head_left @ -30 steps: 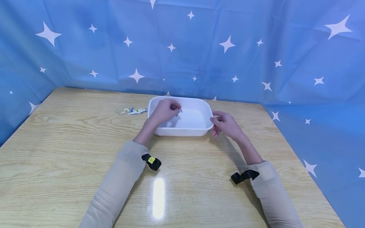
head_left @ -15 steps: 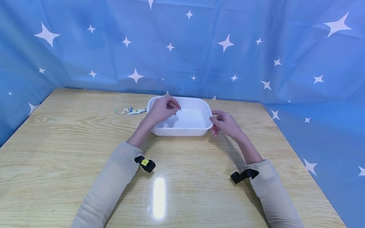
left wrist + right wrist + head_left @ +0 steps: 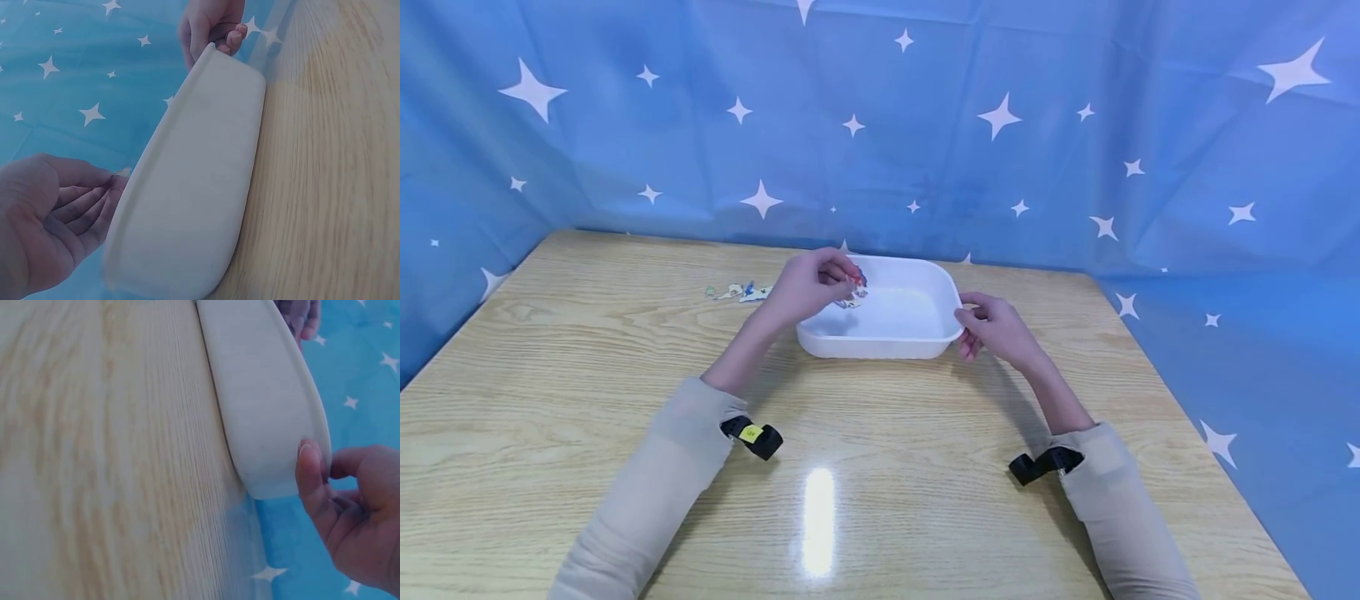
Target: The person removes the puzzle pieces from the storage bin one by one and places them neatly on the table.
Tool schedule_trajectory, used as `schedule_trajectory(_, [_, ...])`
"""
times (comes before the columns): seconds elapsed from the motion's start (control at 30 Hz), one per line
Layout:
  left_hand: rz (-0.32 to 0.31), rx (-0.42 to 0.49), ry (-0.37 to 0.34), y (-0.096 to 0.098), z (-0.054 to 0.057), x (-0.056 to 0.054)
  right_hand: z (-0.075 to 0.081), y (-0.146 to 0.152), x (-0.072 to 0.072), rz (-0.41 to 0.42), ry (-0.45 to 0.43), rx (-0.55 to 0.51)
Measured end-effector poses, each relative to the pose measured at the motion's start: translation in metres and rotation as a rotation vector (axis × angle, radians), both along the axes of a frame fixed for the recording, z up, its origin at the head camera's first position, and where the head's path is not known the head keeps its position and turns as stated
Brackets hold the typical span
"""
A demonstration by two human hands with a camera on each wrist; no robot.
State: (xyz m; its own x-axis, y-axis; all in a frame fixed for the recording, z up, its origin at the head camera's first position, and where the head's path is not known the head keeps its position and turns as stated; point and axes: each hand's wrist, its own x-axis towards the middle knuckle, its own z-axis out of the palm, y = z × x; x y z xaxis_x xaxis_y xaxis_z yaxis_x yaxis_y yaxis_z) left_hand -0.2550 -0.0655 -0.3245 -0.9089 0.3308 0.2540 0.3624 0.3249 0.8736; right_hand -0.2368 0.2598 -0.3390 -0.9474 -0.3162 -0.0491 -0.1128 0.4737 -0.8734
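Note:
A white rectangular plastic basin (image 3: 910, 312) stands on the wooden table. Over its left end, my left hand (image 3: 808, 283) pinches a small red, blue and white piece (image 3: 858, 281) between thumb and fingers. Its exact kind is too small to tell. Just below the fingertips a whitish scrap (image 3: 847, 303) shows; whether it is held or lies in the basin I cannot tell. At the basin's right end my right hand (image 3: 1000, 329) grips the rim, thumb on one side and fingers on the other, as the right wrist view shows. The basin's wall (image 3: 187, 169) hides the left fingertips in the left wrist view.
Several small flat coloured pieces (image 3: 752, 294) lie on the table left of the basin, partly behind the left hand. A blue star-patterned curtain (image 3: 880, 167) hangs along the table's back edge. A light reflection marks the wooden table (image 3: 887, 467) in front.
My left hand has shifted left and slightly up, towards the basin's left rim, and the coloured piece in its fingers shows more. The right hand stays on the rim.

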Motion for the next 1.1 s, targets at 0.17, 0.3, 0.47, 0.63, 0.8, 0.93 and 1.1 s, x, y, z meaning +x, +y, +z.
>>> schedule_trajectory(0.17, [0.026, 0.009, -0.022, -0.015, 0.001, 0.004, 0.000, 0.000, 0.000, 0.003, -0.003, -0.002])
schedule_trajectory(0.3, [0.044, 0.017, -0.039, -0.027, 0.001, 0.006, 0.001, 0.000, 0.000, 0.004, -0.002, 0.002])
schedule_trajectory(0.47, [0.091, 0.028, -0.042, -0.040, 0.003, 0.006, 0.001, 0.000, 0.000, 0.004, -0.004, 0.002])
schedule_trajectory(0.63, [0.125, 0.049, -0.054, -0.050, 0.007, 0.007, 0.000, 0.000, 0.000, 0.005, -0.004, 0.003])
schedule_trajectory(0.8, [0.133, 0.079, -0.053, -0.061, 0.009, 0.009, 0.000, -0.001, 0.000, 0.003, -0.003, -0.003])
schedule_trajectory(0.93, [0.146, 0.105, -0.048, -0.073, 0.008, 0.010, 0.001, -0.001, 0.000, 0.000, -0.003, -0.009])
schedule_trajectory(1.1, [0.182, 0.105, -0.037, -0.092, 0.005, 0.012, 0.000, 0.000, 0.000, -0.001, -0.006, -0.003])
